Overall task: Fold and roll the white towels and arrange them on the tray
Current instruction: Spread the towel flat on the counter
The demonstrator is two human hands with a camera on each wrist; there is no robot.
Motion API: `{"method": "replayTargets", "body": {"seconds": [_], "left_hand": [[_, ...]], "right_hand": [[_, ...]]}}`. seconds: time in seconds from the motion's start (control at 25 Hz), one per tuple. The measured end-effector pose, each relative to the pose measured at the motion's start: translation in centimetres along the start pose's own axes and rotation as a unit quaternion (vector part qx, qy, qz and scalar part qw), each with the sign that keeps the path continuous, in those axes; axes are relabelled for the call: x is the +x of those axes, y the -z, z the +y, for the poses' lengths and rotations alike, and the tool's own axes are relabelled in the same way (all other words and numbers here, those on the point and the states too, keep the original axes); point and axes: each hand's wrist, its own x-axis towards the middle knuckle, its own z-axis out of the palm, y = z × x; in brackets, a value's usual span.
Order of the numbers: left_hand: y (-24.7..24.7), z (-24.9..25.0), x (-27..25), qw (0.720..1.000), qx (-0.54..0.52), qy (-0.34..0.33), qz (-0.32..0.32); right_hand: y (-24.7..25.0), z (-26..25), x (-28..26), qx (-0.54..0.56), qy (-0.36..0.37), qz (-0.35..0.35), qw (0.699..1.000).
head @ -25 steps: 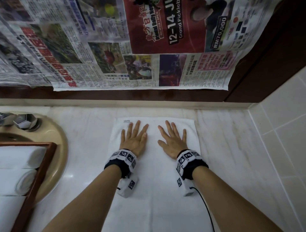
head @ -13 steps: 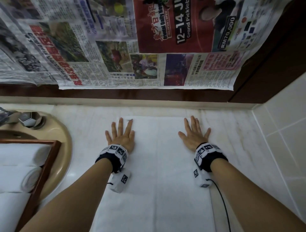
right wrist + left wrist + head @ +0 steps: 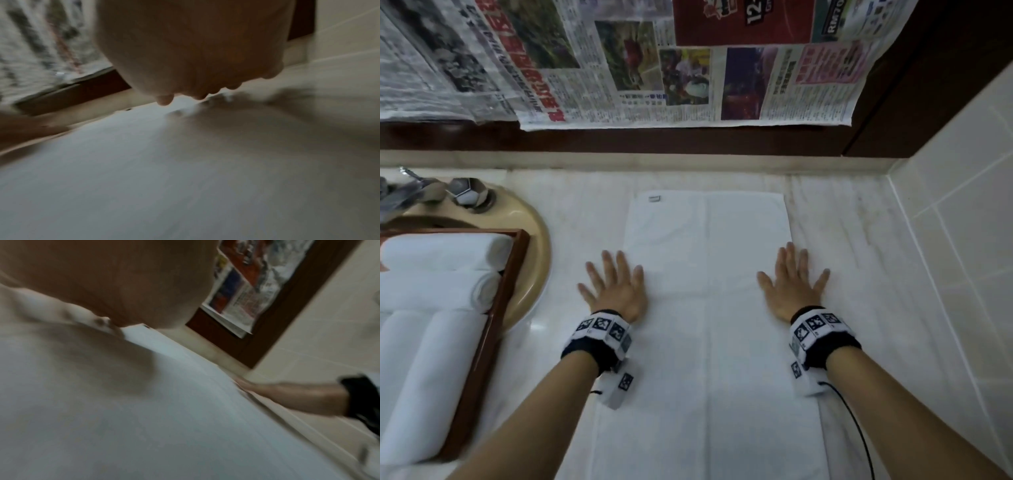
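Note:
A white towel (image 3: pixel 705 308) lies flat and lengthwise on the marble counter (image 3: pixel 859 274), with a small tag at its far left corner. My left hand (image 3: pixel 614 287) presses flat on the towel's left edge, fingers spread and straight. On the right edge my right hand (image 3: pixel 792 284) lies flat the same way. Both wrist views are blurred: the left hand (image 3: pixel 102 280) and the right hand (image 3: pixel 195 48) hover low over the towel (image 3: pixel 185 426) (image 3: pixel 164 178). At the left a wooden tray (image 3: pixel 493 329) holds rolled white towels (image 3: pixel 438 253).
A beige basin (image 3: pixel 534 236) with a chrome tap (image 3: pixel 465 192) sits under the tray at the left. Newspaper sheets (image 3: pixel 654 68) hang over the dark wood panel behind the counter. A tiled wall (image 3: pixel 962 240) bounds the counter on the right.
Both hands slid apart from the towel's middle to its side edges, then back toward me along those edges. The towel stays flat.

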Motion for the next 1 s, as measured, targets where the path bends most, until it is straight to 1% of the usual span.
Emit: {"method": "replayTargets", "body": {"seconds": [0.04,0.12,0.16,0.2,0.24,0.28,0.32,0.36,0.4,0.44,0.48,0.52,0.56,0.6,0.64,0.68,0.72,0.76,0.8,0.88,0.92,0.96,1.0], "left_hand": [[-0.5,0.8,-1.3,0.999,0.005,-0.047,-0.011],[-3.1,3.1,-4.2,0.978,0.032,-0.199,-0.057],[-4.3,3.1,-5.5,0.967,0.043,-0.239,-0.076],[-4.6,2.1,-5.7,0.967,0.051,-0.24,-0.072],[-4.5,0.3,-5.6,0.977,0.047,-0.2,-0.055],[-3.9,-1.5,-5.4,0.991,0.034,-0.127,-0.032],[-3.1,-2.9,-5.6,0.998,0.031,-0.058,-0.01],[-2.7,-3.4,-6.5,0.999,0.024,-0.029,-0.006],[-3.0,-2.9,-7.6,0.998,0.013,-0.061,-0.011],[-3.8,-1.4,-9.4,0.991,0.009,-0.133,-0.027],[-5.2,0.1,-11.0,0.978,0.01,-0.203,-0.052],[-6.5,0.7,-12.1,0.966,0.012,-0.248,-0.076],[-7.3,0.2,-12.7,0.962,0.022,-0.258,-0.087],[-7.5,-1.0,-12.3,0.969,0.029,-0.235,-0.072],[-7.2,-2.7,-11.8,0.981,0.033,-0.183,-0.049],[-6.8,-4.2,-11.6,0.993,0.024,-0.114,-0.02],[-6.3,-5.1,-11.7,0.998,0.014,-0.062,-0.01],[-6.5,-4.9,-12.5,0.998,0.0,-0.06,-0.017],[-7.2,-3.9,-13.7,0.994,-0.004,-0.108,-0.03],[-10.0,-2.0,-16.4,0.97,0.02,-0.232,-0.062],[-10.8,-2.2,-17.1,0.96,0.036,-0.27,-0.069],[-11.1,-3.1,-17.0,0.959,0.047,-0.275,-0.058],[-10.8,-4.5,-16.5,0.968,0.048,-0.244,-0.035]], "right_hand": [[-0.7,-1.2,-1.7,-0.003,0.034,0.007,0.999],[-3.2,-4.1,-4.6,-0.01,0.152,-0.001,0.988],[-4.3,-4.4,-5.8,-0.014,0.179,-0.01,0.984],[-4.6,-3.6,-5.9,-0.002,0.163,-0.018,0.986],[-4.6,-2.1,-5.7,0.02,0.106,-0.018,0.994],[-4.4,-0.5,-5.6,0.039,0.029,-0.011,0.999],[-4.2,0.8,-5.8,0.027,-0.035,-0.007,0.999],[-4.2,1.0,-6.9,0.017,-0.051,-0.006,0.999],[-4.8,0.1,-8.1,0.012,-0.007,-0.001,1.0],[-5.8,-1.7,-9.8,0.009,0.075,0.002,0.997],[-6.9,-3.4,-11.3,-0.003,0.15,-0.003,0.989],[-7.9,-4.2,-12.2,-0.012,0.199,-0.014,0.98],[-8.5,-3.9,-12.8,-0.015,0.209,-0.026,0.977],[-8.6,-2.7,-12.6,-0.008,0.178,-0.031,0.983],[-8.6,-1.1,-12.5,-0.001,0.116,-0.027,0.993],[-8.6,0.5,-12.6,-0.007,0.042,-0.013,0.999],[-8.6,1.3,-13.1,-0.023,-0.009,0.0,1.0],[-8.9,1.0,-14.2,-0.032,-0.011,0.01,0.999],[-9.5,-0.4,-15.5,-0.031,0.038,0.016,0.999],[-11.6,-3.2,-18.0,-0.034,0.179,0.001,0.983],[-12.5,-3.4,-18.6,-0.046,0.21,-0.007,0.977],[-12.8,-2.5,-18.7,-0.046,0.2,-0.007,0.979],[-12.8,-1.1,-18.0,-0.03,0.152,0.0,0.988]]}}
